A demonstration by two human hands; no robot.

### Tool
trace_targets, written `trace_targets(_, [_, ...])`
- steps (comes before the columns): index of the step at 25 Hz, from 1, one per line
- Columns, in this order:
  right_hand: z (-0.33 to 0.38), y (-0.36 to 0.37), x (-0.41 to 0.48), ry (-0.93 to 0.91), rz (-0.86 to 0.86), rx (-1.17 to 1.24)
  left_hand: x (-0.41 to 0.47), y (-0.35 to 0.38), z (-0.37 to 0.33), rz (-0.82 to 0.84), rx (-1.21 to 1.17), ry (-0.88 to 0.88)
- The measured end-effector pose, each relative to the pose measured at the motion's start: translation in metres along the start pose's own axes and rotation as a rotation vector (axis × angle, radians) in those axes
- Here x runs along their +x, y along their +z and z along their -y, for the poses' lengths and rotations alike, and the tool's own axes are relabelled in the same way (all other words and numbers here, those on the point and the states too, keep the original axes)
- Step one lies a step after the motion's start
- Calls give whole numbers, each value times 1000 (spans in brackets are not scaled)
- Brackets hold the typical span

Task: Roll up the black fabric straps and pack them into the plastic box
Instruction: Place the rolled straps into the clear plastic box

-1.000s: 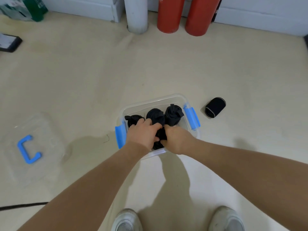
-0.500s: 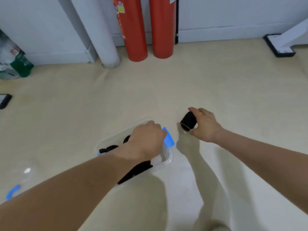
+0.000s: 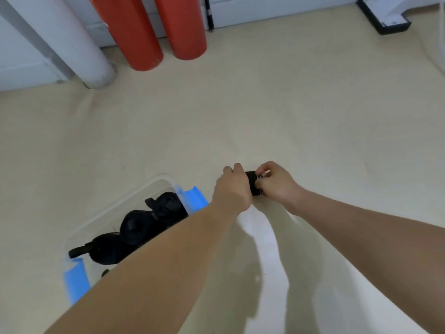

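both hands, left hand (image 3: 232,189) and right hand (image 3: 277,183), grip one rolled black strap (image 3: 251,183) with curled fingers mid-frame, right of the clear plastic box (image 3: 115,208) holding rolled straps (image 3: 137,227).

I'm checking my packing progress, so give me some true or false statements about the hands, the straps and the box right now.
1. The left hand and right hand both hold a black strap roll outside the box. True.
2. The box is empty. False: several rolled straps lie inside it.
3. A lid covers the box. False: its top is open.
4. Two red cylinders stand by the wall. True.
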State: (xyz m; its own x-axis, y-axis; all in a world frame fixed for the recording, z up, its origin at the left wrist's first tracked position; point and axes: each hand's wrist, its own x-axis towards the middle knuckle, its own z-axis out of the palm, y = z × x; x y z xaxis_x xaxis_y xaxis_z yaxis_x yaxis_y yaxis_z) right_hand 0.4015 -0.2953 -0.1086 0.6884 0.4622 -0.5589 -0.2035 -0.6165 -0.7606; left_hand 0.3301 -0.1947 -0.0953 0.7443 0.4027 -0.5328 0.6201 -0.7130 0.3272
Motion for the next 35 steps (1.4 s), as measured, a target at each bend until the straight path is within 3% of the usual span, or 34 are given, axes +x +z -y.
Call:
trace_targets(2, [3,-14,-16,221,48,351,-3,-2,1,-20,45,25])
trace_targets(4, [21,-36,-31,281,241,438,-20,-21,-3,-101,-117,123])
trace_targets(7, [69,-48,-57,189,561,610,-61,-74,-9,-273,-444,251])
trace_targets(10, [120,-24,-92,38,712,656,-109,-129,22,-297,-430,363])
trace_targets(12, [140,9,-113,-11,712,518,-138,-150,62,-297,-219,365])
trace_targets(14, [144,43,-126,-40,654,252,-157,-143,105,-243,-67,261])
trace_targets(17, [133,82,-132,-160,537,-252,-165,-92,152,-114,-100,122])
trace_targets(20, [115,103,-134,-371,454,-792,-157,-40,175,-75,19,169])
trace_targets(22, [105,115,-135,-479,433,-1032,-156,-22,182,-102,150,151])
trace_targets(26, [98,131,-130,-581,430,-1236,-157,-15,190,-293,235,256])
trace_targets(30, [100,143,-114,-587,441,-1399,-151,-8,202,-345,205,305])
trace_targets(35, [101,152,-116,-467,381,-1432,-160,-13,200,-322,13,299])
